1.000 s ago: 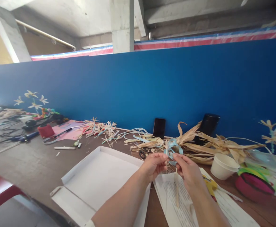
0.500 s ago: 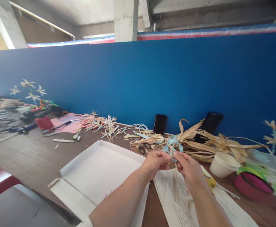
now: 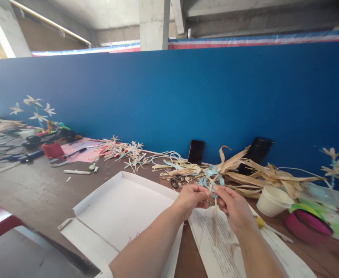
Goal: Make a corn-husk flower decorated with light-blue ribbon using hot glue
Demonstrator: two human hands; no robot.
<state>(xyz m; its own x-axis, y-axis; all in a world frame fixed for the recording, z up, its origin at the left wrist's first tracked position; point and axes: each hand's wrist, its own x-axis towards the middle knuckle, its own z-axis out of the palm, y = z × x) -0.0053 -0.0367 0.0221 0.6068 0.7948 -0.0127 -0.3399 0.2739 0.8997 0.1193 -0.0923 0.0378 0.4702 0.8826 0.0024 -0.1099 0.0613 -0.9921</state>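
Note:
Both my hands meet over the printed paper (image 3: 212, 235), fingers pinched close together. Between them is a flower of looped light blue strips (image 3: 212, 173) with a pale centre, and a thin stick stem (image 3: 216, 227) hangs down below. My left hand (image 3: 194, 199) pinches the flower's base from the left. My right hand (image 3: 230, 200) grips it from the right, thumb and forefinger at the top of the stem. The fingertips hide the exact join. Just behind the hands lie black-handled scissors (image 3: 175, 182) and dried corn husks (image 3: 244, 175).
An open white box (image 3: 123, 212) lies left of my hands. To the right stand a paper cup (image 3: 274, 201) and a pink round container (image 3: 308, 224). A phone (image 3: 196, 152) leans on the blue partition (image 3: 157, 100). Husk flowers (image 3: 133, 150) lie further left.
My hands keep the same pinch on the flower, almost unmoved. The view has shifted very slightly, so the surroundings sit a little further left.

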